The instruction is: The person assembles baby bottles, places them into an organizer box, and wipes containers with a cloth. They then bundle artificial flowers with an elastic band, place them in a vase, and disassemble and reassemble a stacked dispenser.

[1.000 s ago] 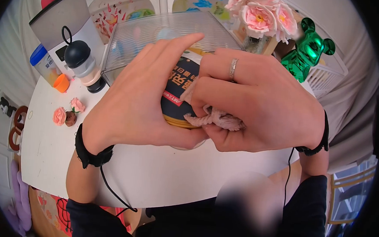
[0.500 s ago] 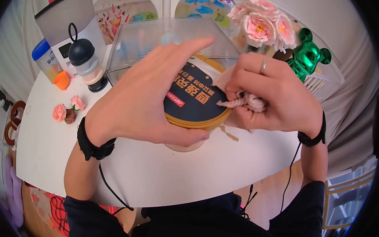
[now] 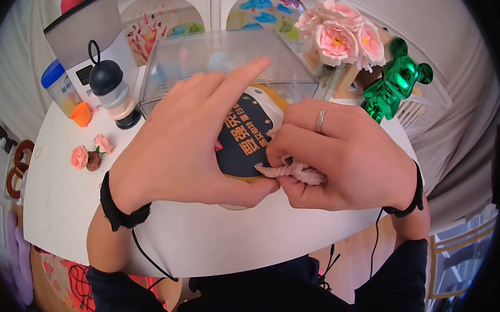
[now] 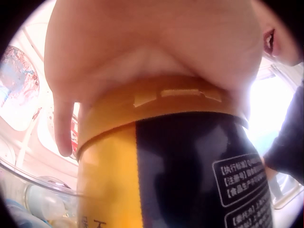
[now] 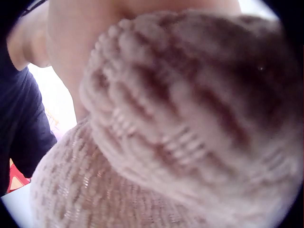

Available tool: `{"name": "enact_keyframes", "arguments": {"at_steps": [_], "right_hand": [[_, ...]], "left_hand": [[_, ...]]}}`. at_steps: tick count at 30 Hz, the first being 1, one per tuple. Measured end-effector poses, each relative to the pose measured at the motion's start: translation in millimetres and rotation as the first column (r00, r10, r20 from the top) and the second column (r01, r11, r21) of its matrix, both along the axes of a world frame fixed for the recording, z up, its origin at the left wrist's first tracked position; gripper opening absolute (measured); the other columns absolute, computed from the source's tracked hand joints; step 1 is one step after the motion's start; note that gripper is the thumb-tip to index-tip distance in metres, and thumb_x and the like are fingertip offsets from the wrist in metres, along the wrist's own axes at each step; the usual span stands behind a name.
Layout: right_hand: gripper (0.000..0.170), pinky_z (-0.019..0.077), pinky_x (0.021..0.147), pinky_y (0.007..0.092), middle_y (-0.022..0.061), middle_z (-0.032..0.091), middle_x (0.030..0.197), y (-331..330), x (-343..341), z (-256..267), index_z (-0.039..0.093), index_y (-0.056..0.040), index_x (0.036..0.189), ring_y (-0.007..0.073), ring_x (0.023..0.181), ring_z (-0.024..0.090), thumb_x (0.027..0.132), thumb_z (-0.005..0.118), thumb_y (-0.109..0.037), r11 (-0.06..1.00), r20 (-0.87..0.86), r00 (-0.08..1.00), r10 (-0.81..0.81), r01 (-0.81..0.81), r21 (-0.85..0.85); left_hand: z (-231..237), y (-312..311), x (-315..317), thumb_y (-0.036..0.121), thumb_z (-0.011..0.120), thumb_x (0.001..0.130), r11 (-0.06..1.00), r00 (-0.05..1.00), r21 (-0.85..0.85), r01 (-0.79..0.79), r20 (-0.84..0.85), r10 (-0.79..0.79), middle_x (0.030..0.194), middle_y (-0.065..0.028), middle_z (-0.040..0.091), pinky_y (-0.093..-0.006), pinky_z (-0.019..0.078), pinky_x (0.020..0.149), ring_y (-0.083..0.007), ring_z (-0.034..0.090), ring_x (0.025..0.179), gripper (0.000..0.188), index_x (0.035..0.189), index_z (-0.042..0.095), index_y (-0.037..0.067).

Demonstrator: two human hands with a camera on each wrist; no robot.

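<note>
A round canister with a dark label and gold lettering on its lid stands on the white table. My left hand grips it around the lid, thumb along the near side and fingers across the far side. In the left wrist view the palm lies against the yellow rim, above the canister's yellow and black wall. At the lid's right edge, my right hand holds a bunched pink cloth in curled fingers. The textured cloth fills most of the right wrist view.
Behind the canister is a clear ribbed plastic box. A dark-lidded bottle, an orange cup and small pink flowers are at left. A green shiny bear figure and a pink bouquet stand back right.
My right hand moved off to the right with the cloth, exposing more of the lid, then came back left against its edge. The left hand keeps its hold on the canister.
</note>
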State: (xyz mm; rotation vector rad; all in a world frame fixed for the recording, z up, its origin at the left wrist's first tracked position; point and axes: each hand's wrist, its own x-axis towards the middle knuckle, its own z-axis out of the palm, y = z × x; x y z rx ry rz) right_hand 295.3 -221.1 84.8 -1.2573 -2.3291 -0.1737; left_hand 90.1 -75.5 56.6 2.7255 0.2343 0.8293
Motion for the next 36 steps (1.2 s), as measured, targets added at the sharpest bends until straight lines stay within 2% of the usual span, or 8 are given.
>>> {"name": "enact_keyframes", "arguments": {"at_steps": [6,10,11,14,18,20,30,36], "right_hand": [[0.026,0.0543,0.068,0.0381,0.0065,0.062,0.085,-7,0,3,0.070,-0.0088,0.097,0.0304,0.079,0.066,0.074,0.081,-0.008,0.996,0.038,0.996,-0.083,0.084,-0.039],[0.026,0.0542,0.069,0.0383,0.0068,0.064,0.086,-1,27,0,0.071,-0.0079,0.100,0.0290,0.079,0.066,0.075,0.079,-0.007,0.996,0.034,0.995,-0.090,0.090,-0.013],[0.021,0.0552,0.071,0.0441,0.0064,0.068,0.093,1,29,-1,0.068,-0.0093,0.101,0.0323,0.085,0.069,0.081,0.076,-0.010,0.997,0.003,0.997,-0.077,0.077,-0.025],[0.021,0.0549,0.071,0.0437,0.0067,0.067,0.091,-2,22,1,0.068,-0.0092,0.100,0.0324,0.084,0.069,0.081,0.076,-0.011,0.995,0.012,0.996,-0.094,0.094,-0.031],[0.021,0.0550,0.070,0.0368,0.0070,0.068,0.090,-1,15,7,0.072,-0.0071,0.100,0.0289,0.080,0.068,0.080,0.079,-0.009,0.998,0.010,0.999,-0.041,0.041,-0.054],[0.022,0.0555,0.070,0.0370,0.0076,0.070,0.090,1,15,9,0.071,-0.0059,0.101,0.0297,0.080,0.070,0.080,0.079,-0.009,0.995,-0.034,0.999,0.000,-0.003,-0.095],[0.026,0.0562,0.070,0.0371,0.0094,0.072,0.091,1,2,16,0.071,-0.0046,0.107,0.0306,0.079,0.072,0.082,0.076,-0.006,0.988,-0.060,0.998,-0.007,-0.002,-0.156],[0.018,0.0508,0.061,0.0363,0.0077,0.062,0.080,-2,-1,19,0.074,-0.0054,0.100,0.0266,0.068,0.065,0.083,0.076,-0.002,0.992,0.107,0.994,0.019,-0.005,-0.129]], "left_hand": [[-1,5,-3,0.035,0.093,0.058,0.998,0.998,0.013,0.065,0.013,-0.065,0.136,-0.0186,0.064,-0.0451,0.0478,0.107,-0.0388,0.062,0.119,0.123,0.166,0.040,0.009],[10,3,-4,0.033,0.091,0.060,0.993,0.995,-0.106,0.054,-0.081,-0.063,0.140,-0.0190,0.063,-0.0456,0.0464,0.111,-0.0389,0.060,0.125,0.119,0.165,0.041,0.008],[11,3,-4,0.032,0.090,0.060,0.985,0.990,-0.166,0.052,-0.123,-0.073,0.143,-0.0192,0.062,-0.0460,0.0457,0.113,-0.0390,0.060,0.128,0.117,0.164,0.042,0.008],[2,16,-5,0.030,0.089,0.060,0.988,0.989,0.056,0.141,-0.061,-0.138,0.148,-0.0187,0.060,-0.0460,0.0446,0.116,-0.0384,0.059,0.131,0.114,0.162,0.044,0.007],[7,19,-9,0.026,0.088,0.060,0.978,0.976,0.060,0.198,-0.104,-0.191,0.151,-0.0180,0.058,-0.0452,0.0440,0.117,-0.0378,0.058,0.134,0.112,0.161,0.045,0.006],[4,21,-8,0.025,0.086,0.060,0.963,0.964,-0.102,0.249,-0.074,-0.257,0.152,-0.0176,0.058,-0.0451,0.0440,0.117,-0.0373,0.058,0.135,0.111,0.161,0.045,0.005],[-3,23,-7,0.024,0.086,0.059,0.966,0.968,-0.058,0.252,-0.002,-0.253,0.153,-0.0169,0.059,-0.0445,0.0455,0.114,-0.0375,0.060,0.131,0.112,0.161,0.044,0.003],[-4,23,-7,0.024,0.087,0.058,0.963,0.966,-0.081,0.256,-0.008,-0.257,0.155,-0.0163,0.058,-0.0446,0.0457,0.114,-0.0374,0.060,0.131,0.113,0.161,0.044,0.003]]}}
